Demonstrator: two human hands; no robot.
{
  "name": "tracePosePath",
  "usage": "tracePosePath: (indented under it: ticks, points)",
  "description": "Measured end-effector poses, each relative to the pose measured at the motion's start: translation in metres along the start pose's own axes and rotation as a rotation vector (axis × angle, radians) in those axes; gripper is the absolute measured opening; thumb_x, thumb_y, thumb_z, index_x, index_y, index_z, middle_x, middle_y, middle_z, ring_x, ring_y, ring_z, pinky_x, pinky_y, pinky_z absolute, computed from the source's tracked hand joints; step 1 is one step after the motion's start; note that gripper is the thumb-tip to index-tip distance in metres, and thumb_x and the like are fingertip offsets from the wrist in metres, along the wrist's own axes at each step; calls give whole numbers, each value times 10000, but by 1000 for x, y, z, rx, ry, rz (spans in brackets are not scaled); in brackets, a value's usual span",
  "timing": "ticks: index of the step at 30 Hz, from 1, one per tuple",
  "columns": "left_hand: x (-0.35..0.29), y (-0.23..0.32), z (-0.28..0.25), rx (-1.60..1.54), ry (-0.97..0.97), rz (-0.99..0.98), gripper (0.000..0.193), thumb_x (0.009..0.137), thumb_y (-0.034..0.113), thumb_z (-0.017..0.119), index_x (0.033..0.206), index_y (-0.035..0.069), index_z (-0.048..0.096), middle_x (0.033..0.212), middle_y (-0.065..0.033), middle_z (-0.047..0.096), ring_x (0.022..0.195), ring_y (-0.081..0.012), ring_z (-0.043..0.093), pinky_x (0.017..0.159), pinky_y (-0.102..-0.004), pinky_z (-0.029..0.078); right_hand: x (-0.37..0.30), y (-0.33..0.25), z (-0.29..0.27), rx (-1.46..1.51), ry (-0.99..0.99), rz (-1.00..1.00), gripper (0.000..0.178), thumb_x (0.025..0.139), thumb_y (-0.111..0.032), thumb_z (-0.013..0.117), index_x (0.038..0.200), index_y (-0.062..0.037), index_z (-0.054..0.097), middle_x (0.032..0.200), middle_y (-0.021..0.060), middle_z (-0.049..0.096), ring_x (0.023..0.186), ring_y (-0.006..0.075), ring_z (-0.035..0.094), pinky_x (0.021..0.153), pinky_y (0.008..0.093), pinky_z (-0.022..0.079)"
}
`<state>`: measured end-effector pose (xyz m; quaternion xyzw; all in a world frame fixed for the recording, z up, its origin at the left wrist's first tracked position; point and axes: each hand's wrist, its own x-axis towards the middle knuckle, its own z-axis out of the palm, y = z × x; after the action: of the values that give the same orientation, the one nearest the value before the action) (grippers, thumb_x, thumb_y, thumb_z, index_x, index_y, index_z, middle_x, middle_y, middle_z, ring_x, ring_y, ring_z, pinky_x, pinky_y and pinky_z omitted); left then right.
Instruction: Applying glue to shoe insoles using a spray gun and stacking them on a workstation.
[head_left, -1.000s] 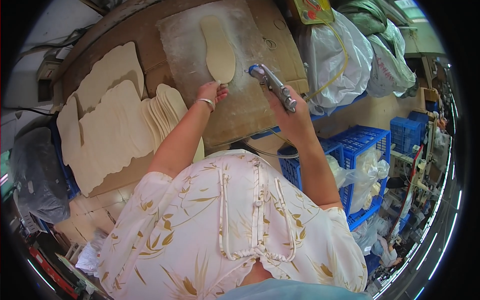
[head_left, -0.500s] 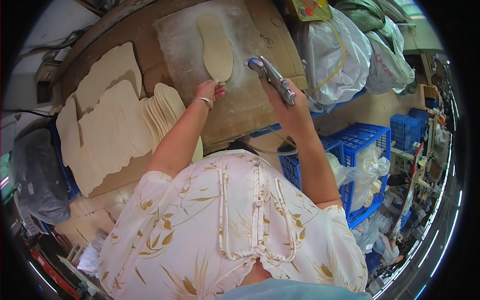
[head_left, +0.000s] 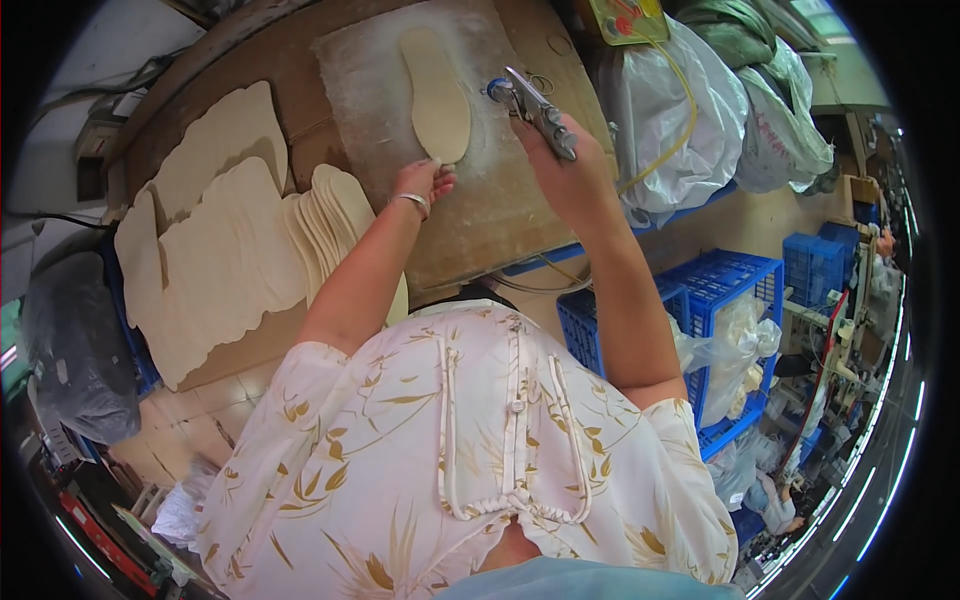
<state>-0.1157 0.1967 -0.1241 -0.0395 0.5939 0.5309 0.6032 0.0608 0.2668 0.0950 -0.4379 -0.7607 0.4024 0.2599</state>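
A cream insole (head_left: 436, 95) lies flat on a whitish, residue-covered sheet (head_left: 365, 90). Its near end is pinched between the thumb and fingers of my left hand (head_left: 424, 181). To the right of it, my right hand (head_left: 572, 170) is wrapped round a metal spray gun (head_left: 540, 112), held above the work surface. The gun's blue-tipped nozzle points left toward the insole without touching it. Beside my left forearm is a fanned row of cream insoles (head_left: 335, 215), with layered, wavy-edged cream pieces (head_left: 225, 250) next to it.
Brown cardboard (head_left: 480, 240) covers the bench. A yellow hose (head_left: 690, 105) runs by white plastic bags (head_left: 665, 110) at the right. Blue crates (head_left: 735, 262) stand below my right arm, one holding bagged items. A dark bag (head_left: 75, 340) sits at far left.
My right hand has moved the spray gun away from my body, to beside the insole's wide part. My left hand keeps its pinch on the insole, almost unmoved.
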Motion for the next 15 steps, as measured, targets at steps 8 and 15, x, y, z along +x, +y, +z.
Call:
tracePosePath:
  ticks: [8,15]
  points:
    - [1,-1,-3,-30,2,0,184,927,146,511,1045,10,550,927,-102,649,760,-197,652,644,-301,559,-48,-3,-16,25,-80,85,243,880,-234,640,863,-8,554,658,154,546,570,301,477,567,358,415]
    - [2,-4,-2,8,20,-2,197,931,158,509,1052,9,556,911,-87,645,754,-179,650,612,-275,555,-75,9,-23,54,-89,103,198,891,-203,629,908,-21,552,649,113,542,570,204,483,560,314,416]
